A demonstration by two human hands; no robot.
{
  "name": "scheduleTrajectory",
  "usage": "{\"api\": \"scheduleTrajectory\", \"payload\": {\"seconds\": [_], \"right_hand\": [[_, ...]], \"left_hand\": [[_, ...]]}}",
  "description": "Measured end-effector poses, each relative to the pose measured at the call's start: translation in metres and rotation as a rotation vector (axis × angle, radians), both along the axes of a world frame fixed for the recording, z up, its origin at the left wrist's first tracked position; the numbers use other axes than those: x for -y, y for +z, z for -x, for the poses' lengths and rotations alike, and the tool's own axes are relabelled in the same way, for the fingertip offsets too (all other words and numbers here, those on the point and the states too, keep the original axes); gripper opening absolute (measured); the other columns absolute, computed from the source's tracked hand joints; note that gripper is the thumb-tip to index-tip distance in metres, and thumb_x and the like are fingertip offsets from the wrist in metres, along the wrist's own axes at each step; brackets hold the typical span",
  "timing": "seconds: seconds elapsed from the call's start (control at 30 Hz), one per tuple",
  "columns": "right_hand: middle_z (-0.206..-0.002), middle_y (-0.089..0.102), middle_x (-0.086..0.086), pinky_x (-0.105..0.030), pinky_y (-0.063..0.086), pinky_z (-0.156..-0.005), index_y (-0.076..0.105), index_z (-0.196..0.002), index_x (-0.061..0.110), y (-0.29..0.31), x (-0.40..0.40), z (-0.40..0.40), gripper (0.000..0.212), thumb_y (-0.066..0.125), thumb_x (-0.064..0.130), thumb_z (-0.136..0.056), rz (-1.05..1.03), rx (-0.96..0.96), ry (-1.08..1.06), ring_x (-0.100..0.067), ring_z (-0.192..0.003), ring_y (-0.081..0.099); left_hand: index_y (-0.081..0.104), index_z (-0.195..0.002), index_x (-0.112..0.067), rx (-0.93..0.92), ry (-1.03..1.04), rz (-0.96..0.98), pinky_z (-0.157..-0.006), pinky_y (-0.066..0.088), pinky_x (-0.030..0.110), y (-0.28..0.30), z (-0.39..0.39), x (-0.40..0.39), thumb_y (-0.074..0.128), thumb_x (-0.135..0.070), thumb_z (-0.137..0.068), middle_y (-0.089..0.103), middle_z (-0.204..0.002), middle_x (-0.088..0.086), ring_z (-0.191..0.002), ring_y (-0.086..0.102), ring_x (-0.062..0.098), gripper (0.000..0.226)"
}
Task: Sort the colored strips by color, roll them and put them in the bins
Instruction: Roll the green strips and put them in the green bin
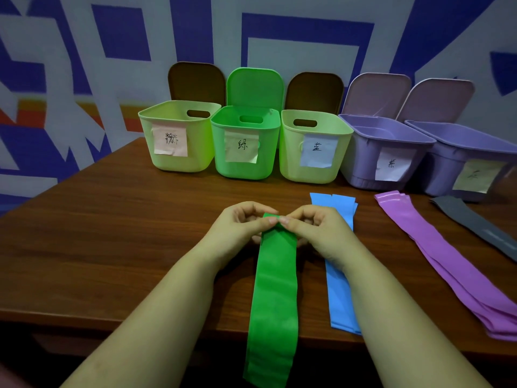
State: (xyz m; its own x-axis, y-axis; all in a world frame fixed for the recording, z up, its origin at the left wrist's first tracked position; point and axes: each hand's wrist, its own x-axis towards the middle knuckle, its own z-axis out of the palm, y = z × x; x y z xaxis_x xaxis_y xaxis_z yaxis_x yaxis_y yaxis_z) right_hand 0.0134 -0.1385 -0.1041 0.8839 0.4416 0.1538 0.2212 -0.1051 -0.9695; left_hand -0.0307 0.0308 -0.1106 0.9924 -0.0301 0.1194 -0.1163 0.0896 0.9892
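Both hands, our left hand (240, 222) and right hand (313, 225), pinch the far end of the green strip (275, 289). Its long axis runs from there toward us, overhanging the desk (126, 233) edge. We judge the thin, smooth, limp band rolls toward us; the green bin (246, 144) stands straight ahead.

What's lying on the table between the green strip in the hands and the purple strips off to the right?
A stack of blue strips lies flat between the green strip and the purple strips, partly under the right hand, in the head view.
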Motion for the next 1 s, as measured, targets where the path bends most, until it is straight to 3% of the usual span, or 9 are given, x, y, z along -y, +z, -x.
{"api": "scheduleTrajectory", "payload": {"seconds": [0.13,0.37,0.57,0.63,0.7,0.8,0.9,1.0], "right_hand": [[-0.085,0.068,-0.018,-0.029,0.053,-0.069,0.067,-0.085,0.008,0.0,0.0,0.0,0.007,0.071,0.012,-0.08,0.026,-0.011,0.037,-0.022,-0.077,0.065],[-0.086,0.069,-0.008,-0.031,0.054,-0.078,0.064,-0.083,0.016,0.007,0.0,-0.002,0.017,0.074,0.004,-0.077,0.138,0.027,0.073,-0.017,-0.081,0.065],[-0.083,0.069,-0.003,-0.031,0.054,-0.08,0.064,-0.083,0.014,0.009,0.0,-0.002,0.019,0.074,0.0,-0.075,0.088,0.027,0.039,-0.018,-0.081,0.065],[-0.086,0.07,-0.007,-0.035,0.054,-0.083,0.064,-0.083,0.015,0.009,0.002,-0.002,0.021,0.075,0.0,-0.074,0.098,0.03,0.035,-0.022,-0.085,0.066],[-0.089,0.07,-0.009,-0.038,0.054,-0.084,0.064,-0.083,0.018,0.008,0.001,-0.001,0.024,0.077,0.0,-0.072,0.121,0.046,0.038,-0.024,-0.087,0.066],[-0.086,0.069,-0.003,-0.033,0.055,-0.081,0.063,-0.083,0.019,0.011,-0.001,0.001,0.026,0.079,0.002,-0.071,0.175,0.064,0.037,-0.018,-0.082,0.067],[-0.086,0.069,-0.003,-0.026,0.054,-0.076,0.063,-0.088,0.02,0.017,0.001,0.003,0.027,0.079,0.005,-0.071,0.223,0.0,0.07,-0.012,-0.075,0.067],[-0.083,0.072,-0.004,-0.027,0.055,-0.077,0.066,-0.09,0.018,0.02,0.006,0.007,0.016,0.075,0.016,-0.077,0.211,-0.102,0.092,-0.014,-0.079,0.069]], "left_hand": [[0.065,-0.093,-0.013,-0.021,0.014,-0.038,-0.065,0.049,0.024,-0.004,-0.001,-0.002,0.066,-0.006,-0.081,0.067,-0.081,0.006,-0.072,0.063,0.013,0.014],[0.061,-0.098,-0.009,-0.094,-0.012,0.031,-0.061,0.053,0.019,0.002,0.003,-0.001,0.064,0.003,-0.08,0.065,-0.082,0.008,-0.067,0.065,0.012,0.022],[0.064,-0.095,-0.008,-0.224,-0.088,0.031,-0.065,0.056,0.024,0.011,0.006,-0.001,0.064,-0.014,-0.083,0.071,-0.086,0.009,-0.074,0.069,0.017,0.014],[0.065,-0.093,-0.007,-0.233,-0.079,0.004,-0.072,0.056,0.026,0.011,0.008,0.001,0.066,-0.026,-0.08,0.07,-0.087,0.013,-0.077,0.068,0.02,0.022],[0.067,-0.095,-0.004,-0.22,-0.024,-0.02,-0.07,0.056,0.026,0.01,0.009,0.002,0.066,-0.034,-0.078,0.069,-0.084,0.013,-0.076,0.067,0.019,0.034],[0.067,-0.097,-0.002,-0.196,0.024,0.014,-0.063,0.056,0.022,0.009,0.012,0.005,0.063,-0.021,-0.086,0.071,-0.078,0.009,-0.069,0.069,0.014,0.023],[0.068,-0.098,-0.003,-0.167,0.043,0.022,-0.064,0.056,0.023,0.008,0.014,0.007,0.063,-0.014,-0.086,0.072,-0.084,0.01,-0.072,0.069,0.014,0.017],[0.069,-0.094,-0.007,-0.146,0.049,0.017,-0.068,0.056,0.024,0.008,0.017,0.009,0.064,-0.011,-0.085,0.073,-0.086,0.008,-0.076,0.069,0.015,0.011]]}}
